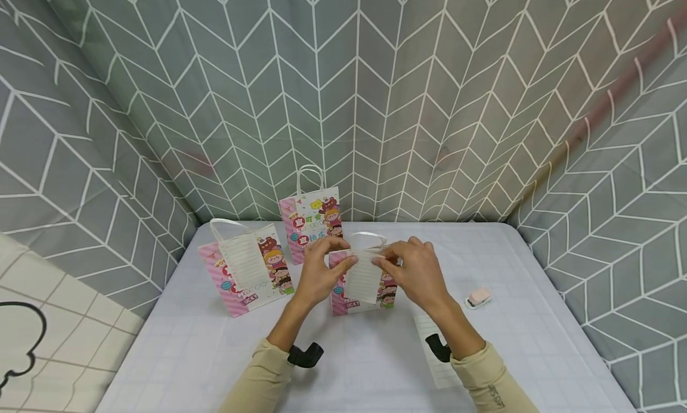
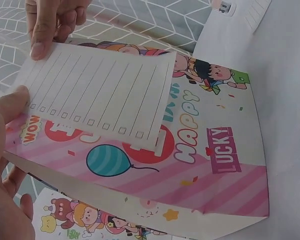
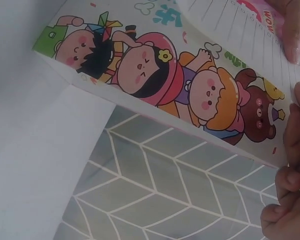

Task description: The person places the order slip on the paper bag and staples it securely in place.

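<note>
A small gift bag (image 1: pixel 338 303) with pink stripes and cartoon figures stands upright before me, its white handle rising behind the rim. Against its front lies a lined checklist sheet (image 1: pixel 363 280), with small boxes along one side of its lines in the left wrist view. My left hand (image 1: pixel 320 270) pinches the sheet's top at the left, thumb in front and fingers behind the bag's rim. At the top right corner, my right hand (image 1: pixel 417 274) pinches the sheet (image 3: pixel 230 30) against the rim, other fingers curled. The sheet's lower end stands slightly off the bag in the left wrist view.
To the left stands a matching bag (image 1: pixel 212 270) with a lined sheet (image 1: pixel 247 264) on its front. Another bag (image 1: pixel 316 219) stands behind. A loose lined sheet (image 1: pixel 437 365) lies partly under my right wrist; a small pale pink object (image 1: pixel 479 297) is farther right. Patterned curtains surround the table.
</note>
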Available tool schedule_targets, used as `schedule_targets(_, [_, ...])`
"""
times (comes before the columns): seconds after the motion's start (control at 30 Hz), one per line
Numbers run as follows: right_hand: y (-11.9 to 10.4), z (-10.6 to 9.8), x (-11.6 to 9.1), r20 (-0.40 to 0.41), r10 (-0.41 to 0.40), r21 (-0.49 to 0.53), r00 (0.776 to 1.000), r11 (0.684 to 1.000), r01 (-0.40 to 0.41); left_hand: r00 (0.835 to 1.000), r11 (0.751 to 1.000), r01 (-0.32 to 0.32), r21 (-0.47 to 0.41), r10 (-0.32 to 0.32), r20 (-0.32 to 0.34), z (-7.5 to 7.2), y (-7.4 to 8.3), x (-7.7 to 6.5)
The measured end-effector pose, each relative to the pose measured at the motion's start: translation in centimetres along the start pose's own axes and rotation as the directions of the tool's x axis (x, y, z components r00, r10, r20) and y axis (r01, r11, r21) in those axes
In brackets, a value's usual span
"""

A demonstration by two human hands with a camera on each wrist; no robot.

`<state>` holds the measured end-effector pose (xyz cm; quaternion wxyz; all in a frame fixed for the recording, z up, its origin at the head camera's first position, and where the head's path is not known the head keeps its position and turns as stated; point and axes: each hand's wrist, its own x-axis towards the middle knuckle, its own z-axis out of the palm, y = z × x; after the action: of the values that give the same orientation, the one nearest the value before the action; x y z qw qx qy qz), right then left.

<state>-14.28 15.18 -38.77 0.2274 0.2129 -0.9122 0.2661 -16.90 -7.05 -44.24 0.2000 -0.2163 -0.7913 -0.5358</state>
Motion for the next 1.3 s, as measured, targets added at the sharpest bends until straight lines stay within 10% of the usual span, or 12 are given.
schedule_targets(0.37, [0.6, 0.9, 0.5, -0.184, -0.079, -0.107, 0.980, 0.992, 0.060, 1.000, 1.000, 0.027, -0.005, -0.027, 0.011, -0.1, -0.2, 0.0])
schedule_targets(1.3, [0.7, 0.9, 0.5, -0.118, -0.087, -0.064, 0.989, 0.995, 0.079, 0.997, 0.997, 0.072, 0.015, -0.072, 0.023, -0.4, 0.0, 0.2])
